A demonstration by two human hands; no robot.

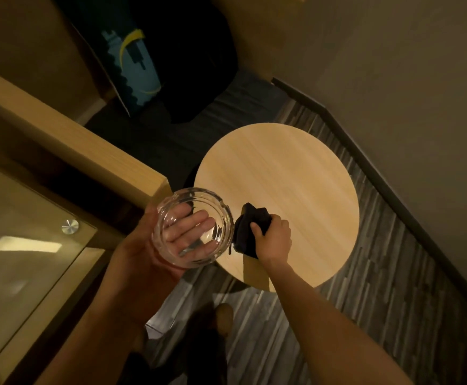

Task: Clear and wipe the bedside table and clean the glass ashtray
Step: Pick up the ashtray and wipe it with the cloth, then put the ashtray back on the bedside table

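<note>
My left hand (143,245) carries the round glass ashtray (194,227) on its palm, and the straight fingers show through the clear glass. The ashtray hangs just off the near-left edge of the round wooden bedside table (282,184). My right hand (274,238) grips a bunched dark cloth (247,229) at the table's near-left edge, right beside the ashtray. Whether the cloth touches the glass I cannot tell.
A wooden ledge (68,137) and a glass-topped surface (24,245) run along the left. A dark bag (199,65) and a blue patterned item (136,68) lie on the floor behind the table. A wall with dark skirting (379,173) borders the right. Striped carpet (351,315) covers the floor.
</note>
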